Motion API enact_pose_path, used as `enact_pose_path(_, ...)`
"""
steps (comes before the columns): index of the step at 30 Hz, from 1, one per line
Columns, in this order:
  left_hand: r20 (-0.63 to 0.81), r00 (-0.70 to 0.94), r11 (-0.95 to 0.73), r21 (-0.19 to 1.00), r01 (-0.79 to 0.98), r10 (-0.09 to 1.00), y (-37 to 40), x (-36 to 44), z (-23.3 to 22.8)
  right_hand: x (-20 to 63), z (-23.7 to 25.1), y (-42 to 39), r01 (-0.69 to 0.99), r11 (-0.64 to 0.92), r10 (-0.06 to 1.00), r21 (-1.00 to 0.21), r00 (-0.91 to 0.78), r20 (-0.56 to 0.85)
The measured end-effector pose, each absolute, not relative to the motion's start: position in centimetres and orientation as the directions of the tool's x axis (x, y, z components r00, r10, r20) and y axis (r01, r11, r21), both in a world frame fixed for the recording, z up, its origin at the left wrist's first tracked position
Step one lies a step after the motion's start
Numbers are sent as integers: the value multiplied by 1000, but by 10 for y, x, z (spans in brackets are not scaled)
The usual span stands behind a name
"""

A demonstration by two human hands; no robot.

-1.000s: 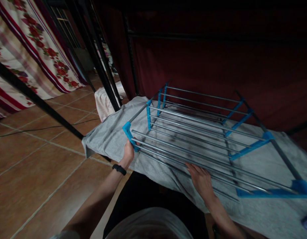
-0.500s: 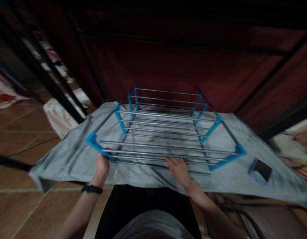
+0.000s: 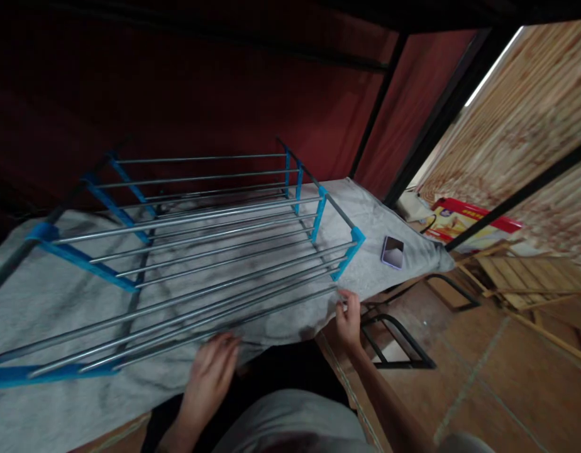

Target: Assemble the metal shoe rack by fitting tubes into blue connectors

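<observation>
Our right hand point(image 3: 348, 319) pinches the metal-rod drying rack with blue plastic joints point(image 3: 187, 245); left hand point(image 3: 210, 377) rests open-fingered on its near rods. No writing is legible.

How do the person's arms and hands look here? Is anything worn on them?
Both forearms are bare, without sleeves. The left hand and right hand wear no gloves, and no rings are visible. No watch or band shows on either wrist in this view.

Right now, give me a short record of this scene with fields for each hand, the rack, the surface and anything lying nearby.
left hand: on the near rods of the rack, fingers blurred
right hand: at the free end of the nearest rod
rack: metal rods, blue plastic brackets, lying flat
surface: grey cloth
nearby: phone on the cloth
</observation>
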State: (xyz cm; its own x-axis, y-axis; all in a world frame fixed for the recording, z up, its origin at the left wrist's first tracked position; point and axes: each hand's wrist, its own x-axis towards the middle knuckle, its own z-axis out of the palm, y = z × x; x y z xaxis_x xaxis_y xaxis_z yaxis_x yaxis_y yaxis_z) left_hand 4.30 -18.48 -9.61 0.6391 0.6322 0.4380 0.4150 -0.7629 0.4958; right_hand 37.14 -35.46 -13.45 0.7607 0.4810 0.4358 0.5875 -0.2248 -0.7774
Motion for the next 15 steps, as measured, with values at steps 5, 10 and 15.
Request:
enact_pose_path(5, 235, 912, -920, 289, 266, 337, -202, 157, -89, 422, -128, -345, 322, -189, 312, -928, 915, 254)
enact_pose_path(10, 111, 944, -925, 267, 272, 310, -195, 219, -91, 448, -109, -309, 100, 68, 365, -993, 923, 119)
enact_pose_path(15, 9, 968, -929, 285, 237, 250, -180, 252, -101, 460, -103, -271, -64, 185, 459, -981, 888, 28)
